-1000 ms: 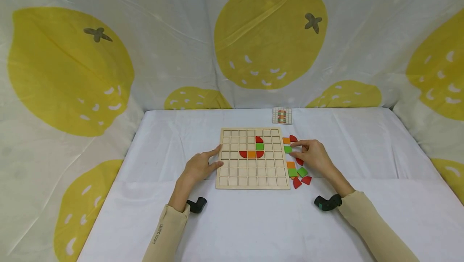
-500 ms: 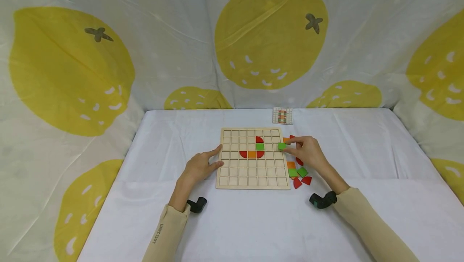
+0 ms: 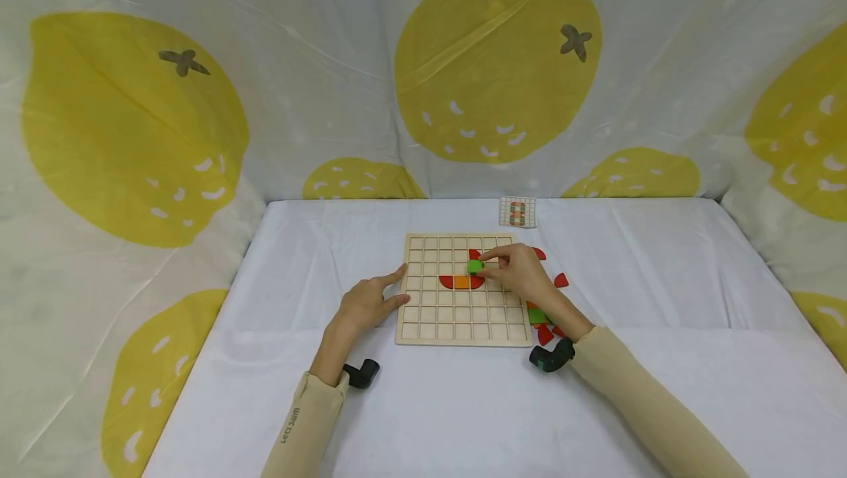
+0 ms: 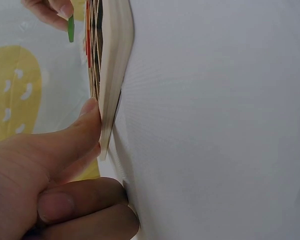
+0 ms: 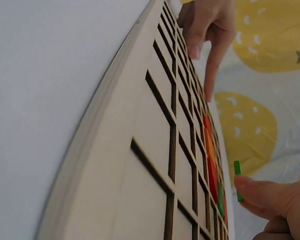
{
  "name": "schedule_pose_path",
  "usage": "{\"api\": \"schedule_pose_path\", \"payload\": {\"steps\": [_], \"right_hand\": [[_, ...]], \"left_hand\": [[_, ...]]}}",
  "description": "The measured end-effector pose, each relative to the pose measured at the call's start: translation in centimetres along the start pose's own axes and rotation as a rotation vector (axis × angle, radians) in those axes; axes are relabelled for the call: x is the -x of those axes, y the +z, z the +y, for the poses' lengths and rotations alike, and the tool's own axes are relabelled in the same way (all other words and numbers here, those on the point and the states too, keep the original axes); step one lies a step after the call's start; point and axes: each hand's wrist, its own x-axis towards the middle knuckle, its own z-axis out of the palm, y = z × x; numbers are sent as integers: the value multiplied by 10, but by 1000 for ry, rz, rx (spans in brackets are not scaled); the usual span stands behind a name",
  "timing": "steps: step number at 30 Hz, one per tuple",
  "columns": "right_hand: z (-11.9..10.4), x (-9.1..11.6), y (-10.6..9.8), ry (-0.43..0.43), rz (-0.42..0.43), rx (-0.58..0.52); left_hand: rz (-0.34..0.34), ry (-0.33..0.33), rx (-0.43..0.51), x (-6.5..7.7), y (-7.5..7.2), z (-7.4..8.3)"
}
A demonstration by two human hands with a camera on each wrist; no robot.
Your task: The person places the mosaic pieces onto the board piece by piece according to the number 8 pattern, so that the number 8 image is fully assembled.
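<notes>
My right hand pinches one side of a green tile over the grid board, toward the desk's far edge — probably leaving the rest free to seat. My left hand, thumb and forefinger spread, touches the board — likely steadying it.

Here's the board, just below mid-frame, left hand at its left edge, right hand over its right half with a held tile. Behind it, a card; along its right side, loose tiles; near its middle, set tiles
</notes>
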Motion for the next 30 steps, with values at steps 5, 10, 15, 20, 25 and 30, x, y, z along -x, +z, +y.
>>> {"api": "schedule_pose_path", "payload": {"steps": [5,10,15,20,25,30], "right_hand": [[-10,-10,12,-8,-25,5],[-16,-16,20,-35,-43,22],[-20,-18,25,-17,-60,3],[-21,-20,28,-29,-67,-1],[-20,-23,32,-43,-62,26],[-18,-25,36,-48,-65,38]], "left_hand": [[-2,8,-5,-1,-1,0],[-9,4,-11,-2,0,0],[-12,-3,-12,-3,0,1],[-15,-8,-9,-3,0,0],[-13,-5,-9,-2,-1,0],[-11,1,-5,-3,-1,-1]]}}
